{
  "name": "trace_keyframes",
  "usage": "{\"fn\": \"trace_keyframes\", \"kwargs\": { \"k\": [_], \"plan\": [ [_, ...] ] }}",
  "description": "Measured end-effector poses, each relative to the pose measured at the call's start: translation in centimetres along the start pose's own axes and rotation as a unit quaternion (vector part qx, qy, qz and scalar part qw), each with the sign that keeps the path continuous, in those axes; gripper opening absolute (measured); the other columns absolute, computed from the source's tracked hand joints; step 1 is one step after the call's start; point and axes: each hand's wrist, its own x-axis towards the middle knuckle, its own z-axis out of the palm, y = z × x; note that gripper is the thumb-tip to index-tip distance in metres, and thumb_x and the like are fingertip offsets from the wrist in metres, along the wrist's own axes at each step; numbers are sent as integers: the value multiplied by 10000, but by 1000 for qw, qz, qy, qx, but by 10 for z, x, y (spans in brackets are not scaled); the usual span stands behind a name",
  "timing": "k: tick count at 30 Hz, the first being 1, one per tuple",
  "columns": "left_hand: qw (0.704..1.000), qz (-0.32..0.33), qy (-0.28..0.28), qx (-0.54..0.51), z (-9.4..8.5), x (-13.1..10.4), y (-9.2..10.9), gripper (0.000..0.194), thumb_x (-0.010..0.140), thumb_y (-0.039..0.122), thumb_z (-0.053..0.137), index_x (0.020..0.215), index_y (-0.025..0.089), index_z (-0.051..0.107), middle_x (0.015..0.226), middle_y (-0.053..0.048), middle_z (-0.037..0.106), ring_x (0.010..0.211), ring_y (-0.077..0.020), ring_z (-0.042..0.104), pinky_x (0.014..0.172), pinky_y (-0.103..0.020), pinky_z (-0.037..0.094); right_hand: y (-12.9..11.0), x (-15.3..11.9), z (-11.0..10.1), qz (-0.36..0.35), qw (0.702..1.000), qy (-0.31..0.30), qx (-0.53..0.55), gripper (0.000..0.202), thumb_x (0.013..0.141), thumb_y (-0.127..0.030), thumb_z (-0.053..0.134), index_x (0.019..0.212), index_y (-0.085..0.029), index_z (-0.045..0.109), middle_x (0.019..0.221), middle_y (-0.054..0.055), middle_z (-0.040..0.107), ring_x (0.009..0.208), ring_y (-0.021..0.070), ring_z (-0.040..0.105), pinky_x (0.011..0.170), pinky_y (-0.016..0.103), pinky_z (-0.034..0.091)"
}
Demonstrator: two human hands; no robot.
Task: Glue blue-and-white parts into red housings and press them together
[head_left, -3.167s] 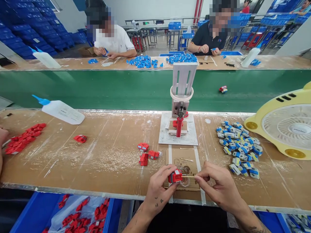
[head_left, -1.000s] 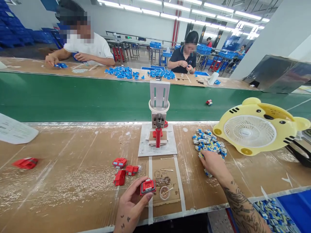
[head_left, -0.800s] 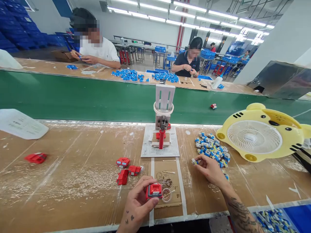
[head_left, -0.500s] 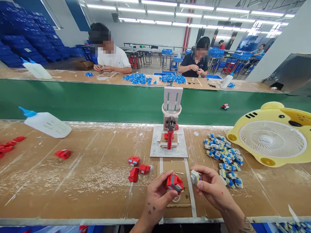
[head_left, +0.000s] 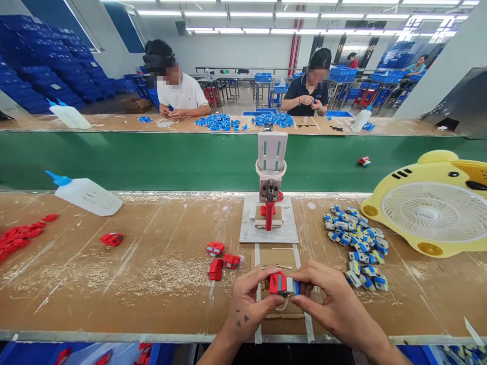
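Between finger and thumb, my left hand (head_left: 253, 294) grips a red plastic toy part (head_left: 277, 284) with a grey band. My right hand (head_left: 327, 294) pinches a grey, blue and yellow toy part (head_left: 292, 286). The two parts meet end to end above a piece of cardboard (head_left: 283, 310) on the bench. Left of my hands lie several red parts (head_left: 215, 268). A heap of grey, blue and yellow parts (head_left: 359, 243) sits to the right. Just beyond stands a hand press (head_left: 271, 177) with a red handle, a red part on its base.
A yellow animal-shaped fan (head_left: 429, 213) stands at the right. On the left are a white bottle (head_left: 89, 195) with a blue tip and a pile of red parts (head_left: 23, 235). Beyond the green conveyor belt (head_left: 182, 159), two people handle blue pieces (head_left: 218, 121).
My hands have come together, bringing the red part and the grey, blue and yellow part into contact. The red part has turned. The whole view has shifted slightly.
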Motion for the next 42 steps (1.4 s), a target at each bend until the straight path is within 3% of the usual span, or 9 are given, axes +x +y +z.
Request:
{"fn": "trace_keyframes", "kwargs": {
  "k": [6, 12, 15, 18, 22, 28, 33, 38, 42],
  "plan": [
    [994, -109, -1, 29, -2, 16, 11, 447, 659, 465, 884, 995, 175, 835, 855, -99, 818, 781, -256, 740, 749, -326, 605, 22, 10, 11, 138, 974, 25, 180, 248, 777, -421, 834, 895, -207, 794, 737, 29, 705, 641, 161, 625, 612, 264, 513],
    [990, -91, -91, 53, -17, 35, 35, 566, 695, 339, 858, 1241, 228, 754, 1152, -124, 786, 1026, -302, 723, 863, -369, 598, 48, 25, 30, 274, 799, 8, 536, 441, 625, -522, 924, 809, -150, 777, 625, 8, 679, 449, 69, 509, 451, 182, 449],
    [991, -21, -124, 48, -23, 39, 33, 450, 723, 280, 831, 1171, 263, 788, 1222, -123, 761, 1130, -302, 688, 964, -387, 557, 47, 31, 37, 307, 762, -60, 566, 485, 589, -559, 926, 703, -129, 732, 530, -18, 615, 391, 35, 453, 398, 139, 390],
    [993, -19, -119, -17, -21, 42, 21, 348, 701, 303, 853, 1037, 220, 818, 1000, -107, 793, 913, -251, 722, 853, -338, 576, 42, 37, 44, 319, 774, -98, 538, 542, 588, -630, 886, 660, -125, 704, 503, -14, 602, 354, 31, 423, 345, 137, 315],
    [992, -65, -63, -86, -23, 46, 1, 432, 587, 317, 926, 972, 177, 787, 909, -72, 768, 840, -226, 711, 800, -319, 573, 46, 50, 41, 303, 850, -96, 420, 582, 666, -701, 784, 583, -138, 666, 468, -7, 588, 340, 59, 438, 324, 164, 279],
    [991, -113, 56, -51, -55, 79, -18, 437, 595, 331, 865, 971, 169, 712, 940, -83, 789, 933, -259, 734, 868, -365, 566, 59, 91, 20, 216, 933, 86, 275, 527, 689, -674, 764, 855, -176, 708, 686, 17, 672, 485, 112, 533, 407, 218, 401],
    [992, -108, 60, 4, -67, 122, -27, 321, 583, 212, 804, 878, 177, 681, 828, -47, 786, 836, -244, 739, 812, -355, 558, 36, 116, 26, 210, 932, -22, 295, 463, 562, -508, 886, 817, -191, 664, 700, 2, 718, 356, 62, 437, 327, 191, 302],
    [993, -101, 33, 58, -64, 142, -32, 287, 553, 146, 773, 824, 185, 687, 686, 21, 729, 732, -213, 704, 723, -313, 527, 2, 132, -6, 212, 900, -110, 364, 567, 711, -769, 656, 667, -211, 563, 427, -83, 501, 258, 34, 220, 286, 174, 181],
    [992, -91, -5, 83, -49, 150, -34, 256, 566, 139, 771, 806, 186, 692, 664, 40, 709, 719, -201, 689, 699, -293, 518, -18, 152, -31, 235, 850, -161, 444, 571, 787, -736, 631, 595, -212, 508, 372, -108, 374, 267, 37, 192, 292, 164, 158]
  ]
}}
